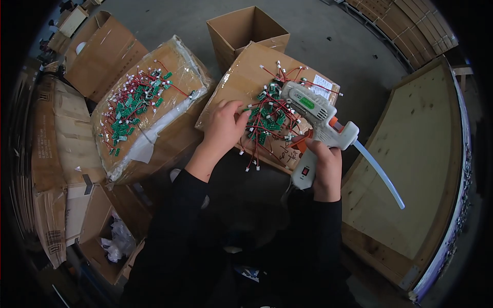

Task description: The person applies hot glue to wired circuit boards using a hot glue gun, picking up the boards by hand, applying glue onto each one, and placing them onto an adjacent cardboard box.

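Observation:
My right hand point(327, 169) is wrapped around the handle of a white hot glue gun point(324, 114) with an orange trigger. A long translucent glue stick point(382, 174) curves out of its back end. The gun's nose points to the upper left, over a pile of small green circuit boards point(268, 117) with red and black wires and white connectors. At the pile's left edge, my left hand point(226, 123) has its fingers closed in a pinch at a small green circuit board point(246, 109). Beneath the pile lies a cardboard box point(239, 72).
To the left, a plastic-wrapped box point(177, 64) carries a second heap of wired boards point(134, 100). An open carton point(246, 31) stands behind. A large wood-framed panel point(400, 174) leans at right. Lower left, an open box point(97, 251) holds clear plastic point(118, 241).

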`<state>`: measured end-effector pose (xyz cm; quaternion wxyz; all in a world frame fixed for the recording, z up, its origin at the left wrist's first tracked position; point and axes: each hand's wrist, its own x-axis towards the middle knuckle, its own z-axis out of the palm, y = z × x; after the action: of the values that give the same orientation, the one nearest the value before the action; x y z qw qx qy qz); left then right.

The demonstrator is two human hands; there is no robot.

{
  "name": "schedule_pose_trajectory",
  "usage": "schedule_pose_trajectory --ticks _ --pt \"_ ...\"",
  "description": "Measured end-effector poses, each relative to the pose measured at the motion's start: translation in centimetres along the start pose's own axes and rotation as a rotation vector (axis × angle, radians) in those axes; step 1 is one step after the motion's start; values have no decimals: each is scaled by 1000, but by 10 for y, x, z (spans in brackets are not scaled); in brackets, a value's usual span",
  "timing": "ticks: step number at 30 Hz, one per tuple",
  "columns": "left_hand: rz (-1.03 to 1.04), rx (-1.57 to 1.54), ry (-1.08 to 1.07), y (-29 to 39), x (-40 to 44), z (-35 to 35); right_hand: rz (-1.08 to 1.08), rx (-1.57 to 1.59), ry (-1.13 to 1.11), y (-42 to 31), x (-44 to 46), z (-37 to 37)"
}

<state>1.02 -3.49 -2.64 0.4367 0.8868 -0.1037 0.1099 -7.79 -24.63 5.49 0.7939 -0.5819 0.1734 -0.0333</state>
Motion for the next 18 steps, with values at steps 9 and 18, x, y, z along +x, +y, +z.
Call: schedule_pose_trajectory --ticks 9,18 --pt "134 245 -110 7 2 -6 21 23 -22 4 3 -10" --pt "-199 -185 -63 17 5 -20 22 96 -31 4 4 -7"
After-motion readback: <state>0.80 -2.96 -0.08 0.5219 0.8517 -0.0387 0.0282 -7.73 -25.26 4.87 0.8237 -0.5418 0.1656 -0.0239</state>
